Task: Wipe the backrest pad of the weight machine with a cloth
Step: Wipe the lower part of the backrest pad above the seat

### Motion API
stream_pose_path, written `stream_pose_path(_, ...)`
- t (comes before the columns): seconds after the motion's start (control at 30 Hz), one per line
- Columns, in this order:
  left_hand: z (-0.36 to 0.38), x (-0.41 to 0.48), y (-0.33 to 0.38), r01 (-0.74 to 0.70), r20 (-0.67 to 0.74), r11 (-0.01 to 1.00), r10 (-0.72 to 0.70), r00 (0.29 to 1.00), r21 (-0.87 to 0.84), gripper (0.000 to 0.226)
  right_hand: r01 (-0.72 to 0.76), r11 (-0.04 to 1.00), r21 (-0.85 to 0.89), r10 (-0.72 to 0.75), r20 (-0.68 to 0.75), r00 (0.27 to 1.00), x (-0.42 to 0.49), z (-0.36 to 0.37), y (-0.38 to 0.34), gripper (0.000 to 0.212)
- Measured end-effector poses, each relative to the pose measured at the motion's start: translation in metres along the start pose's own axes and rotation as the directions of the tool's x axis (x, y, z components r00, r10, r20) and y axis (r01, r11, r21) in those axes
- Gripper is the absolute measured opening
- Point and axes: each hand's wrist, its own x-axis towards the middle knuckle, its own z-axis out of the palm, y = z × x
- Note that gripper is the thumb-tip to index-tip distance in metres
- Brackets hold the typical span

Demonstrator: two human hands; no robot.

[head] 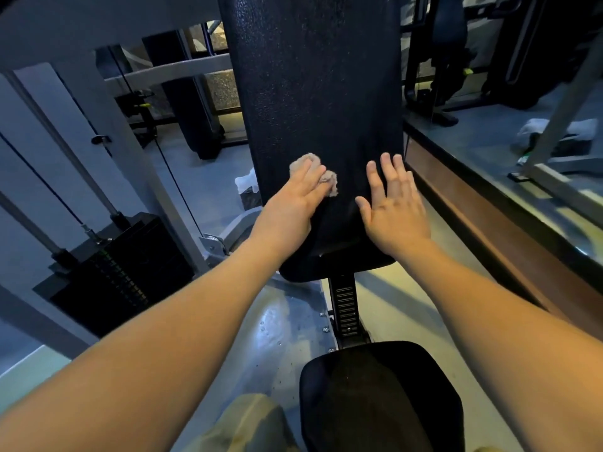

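The black backrest pad of the weight machine stands upright in the middle of the view. My left hand presses a small beige cloth flat against the pad's lower left part; the cloth bunches out beyond my fingertips. My right hand lies flat on the pad's lower right part, fingers spread, with nothing in it. Both forearms reach in from the bottom corners.
The black seat pad sits below on a notched adjustment post. A weight stack with cables and a grey frame stands at the left. A brown ledge under a mirror runs along the right.
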Motion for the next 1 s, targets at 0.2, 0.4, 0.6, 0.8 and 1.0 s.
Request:
stream_pose_path(0.2, 0.034, -0.068, 0.02, -0.158, 0.213, 0.987, 0.159, 0.964, -0.021, 0.06, -0.004, 1.0, -0.001, 0.004, 0.032, 0.999, -0.001, -0.007, -0.002, 0.067)
stream_pose_path(0.4, -0.004, 0.002, -0.005, -0.131, -0.031, 0.991, 0.131, 0.991, 0.005, 0.046, -0.02, 0.999, 0.027, 0.019, 0.037, 0.999, -0.002, -0.009, -0.004, 0.067)
stream_pose_path(0.6, 0.021, -0.034, 0.012, -0.213, 0.377, 0.94, 0.102, 0.921, 0.266, 0.071, -0.029, 0.999, 0.039, 0.025, 0.095, 0.995, 0.001, -0.016, -0.003, 0.067)
stream_pose_path(0.8, 0.006, -0.05, 0.019, 0.197, 0.387, 0.89, -0.025, 0.922, -0.412, 0.042, -0.054, 0.996, 0.077, 0.038, 0.199, 0.979, 0.001, -0.035, -0.009, 0.072)
stream_pose_path(1.0, -0.021, -0.047, 0.027, 0.587, 0.317, 0.571, -0.506, 0.802, -0.574, 0.044, -0.072, 0.912, 0.404, 0.042, 0.081, 0.996, -0.023, -0.054, -0.028, 0.037)
